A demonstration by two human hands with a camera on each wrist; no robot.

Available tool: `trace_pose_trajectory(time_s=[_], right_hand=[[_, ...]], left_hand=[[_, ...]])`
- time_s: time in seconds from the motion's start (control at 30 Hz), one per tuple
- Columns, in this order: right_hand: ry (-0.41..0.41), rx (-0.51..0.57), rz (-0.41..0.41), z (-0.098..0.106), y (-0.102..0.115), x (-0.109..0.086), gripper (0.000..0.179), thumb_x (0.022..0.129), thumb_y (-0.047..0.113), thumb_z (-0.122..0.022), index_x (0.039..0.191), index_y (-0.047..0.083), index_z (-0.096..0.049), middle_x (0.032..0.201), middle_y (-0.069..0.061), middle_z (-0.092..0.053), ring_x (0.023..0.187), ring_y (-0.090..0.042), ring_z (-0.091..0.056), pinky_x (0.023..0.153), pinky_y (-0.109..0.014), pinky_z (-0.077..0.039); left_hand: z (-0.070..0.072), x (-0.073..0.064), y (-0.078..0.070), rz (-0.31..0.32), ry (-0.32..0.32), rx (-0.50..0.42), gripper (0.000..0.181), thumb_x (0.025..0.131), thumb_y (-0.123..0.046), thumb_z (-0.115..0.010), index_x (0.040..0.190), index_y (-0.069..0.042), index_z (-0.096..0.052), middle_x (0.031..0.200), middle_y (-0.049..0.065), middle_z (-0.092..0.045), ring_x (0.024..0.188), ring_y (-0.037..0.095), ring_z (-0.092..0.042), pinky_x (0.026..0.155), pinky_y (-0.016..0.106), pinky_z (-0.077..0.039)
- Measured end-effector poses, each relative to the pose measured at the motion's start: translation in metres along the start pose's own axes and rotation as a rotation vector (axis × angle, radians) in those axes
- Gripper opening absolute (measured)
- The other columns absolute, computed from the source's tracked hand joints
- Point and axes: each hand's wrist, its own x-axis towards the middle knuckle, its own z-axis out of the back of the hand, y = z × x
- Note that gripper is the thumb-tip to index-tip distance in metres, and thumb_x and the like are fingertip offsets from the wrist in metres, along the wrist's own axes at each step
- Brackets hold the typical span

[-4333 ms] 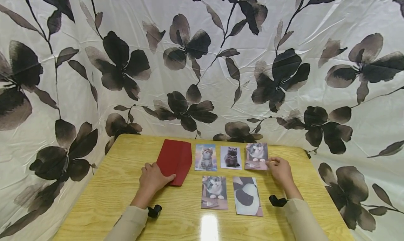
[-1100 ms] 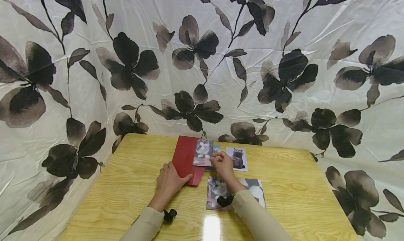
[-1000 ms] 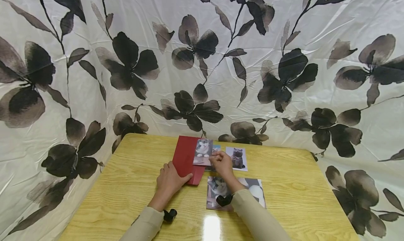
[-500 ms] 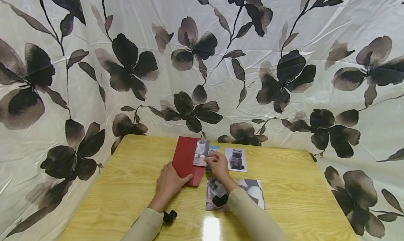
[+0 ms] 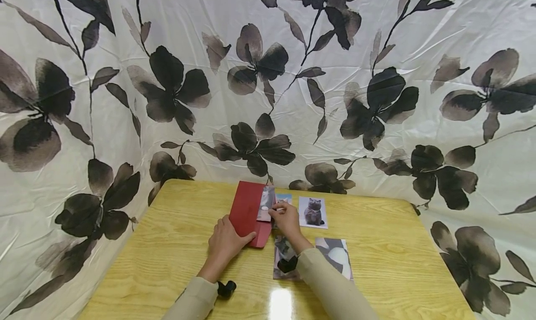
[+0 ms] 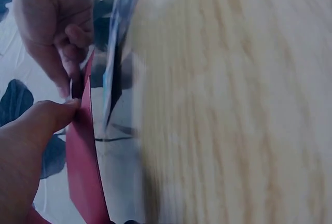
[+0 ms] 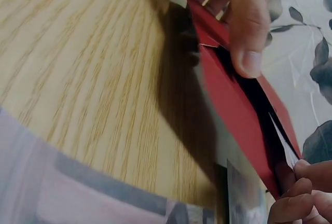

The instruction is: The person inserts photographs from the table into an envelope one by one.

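Left hand (image 5: 225, 239) grips envelope (image 5: 244, 207), right hand (image 5: 287, 219) pinches photo (image 5: 265, 203).

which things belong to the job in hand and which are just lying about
In the job:
red envelope, held by the left hand
cat photo, pinched by the right hand, partly in the envelope

Lying about, perhaps next:
dark cat photo
kitten photo, partly hidden
second cat photo
patchy photo

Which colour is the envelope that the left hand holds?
The envelope is red all over its visible outside; the head view shows it best.
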Motion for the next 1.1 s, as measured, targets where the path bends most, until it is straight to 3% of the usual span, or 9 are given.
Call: trace_pose_trajectory(time_s=[0.17, 0.37, 0.7, 1.1], right_hand=[[0.007, 0.012, -0.020, -0.007, 0.002, 0.000, 0.016, 0.098, 0.015, -0.080, 0.110, 0.004, -0.079, 0.088, -0.008, -0.074, 0.075, -0.017, -0.067, 0.060, -0.028, -0.052], [0.002, 0.002, 0.032, -0.013, 0.008, 0.002, 0.015, 0.097, 0.011, -0.080, 0.107, 0.000, -0.080, 0.088, -0.009, -0.076, 0.073, -0.012, -0.066, 0.061, -0.026, -0.054], [0.012, -0.151, 0.048, -0.017, 0.016, 0.005, 0.015, 0.098, 0.020, -0.080, 0.107, 0.008, -0.084, 0.095, -0.004, -0.080, 0.087, -0.018, -0.075, 0.074, -0.036, -0.060], [0.029, -0.134, 0.092, -0.023, 0.019, 0.009, 0.012, 0.097, 0.012, -0.080, 0.102, 0.003, -0.083, 0.084, -0.005, -0.078, 0.074, -0.013, -0.070, 0.065, -0.029, -0.056]], left_hand=[[-0.001, -0.001, 0.000, 0.009, 0.015, -0.029, 0.106, 0.078, -0.063, -0.089, 0.145, 0.009, -0.047, 0.123, 0.023, -0.059, 0.103, 0.035, -0.064, 0.085, 0.058, -0.058], [-0.002, -0.003, 0.000, -0.016, -0.014, -0.044, 0.106, 0.078, -0.060, -0.091, 0.145, 0.009, -0.046, 0.123, 0.023, -0.059, 0.101, 0.035, -0.064, 0.084, 0.059, -0.058], [-0.004, -0.002, 0.001, -0.018, -0.028, -0.038, 0.106, 0.078, -0.061, -0.090, 0.146, 0.008, -0.045, 0.125, 0.023, -0.059, 0.105, 0.037, -0.064, 0.085, 0.059, -0.058], [-0.004, -0.002, 0.001, -0.007, -0.027, -0.054, 0.106, 0.080, -0.061, -0.089, 0.148, 0.007, -0.044, 0.126, 0.022, -0.059, 0.107, 0.037, -0.064, 0.086, 0.060, -0.057]])
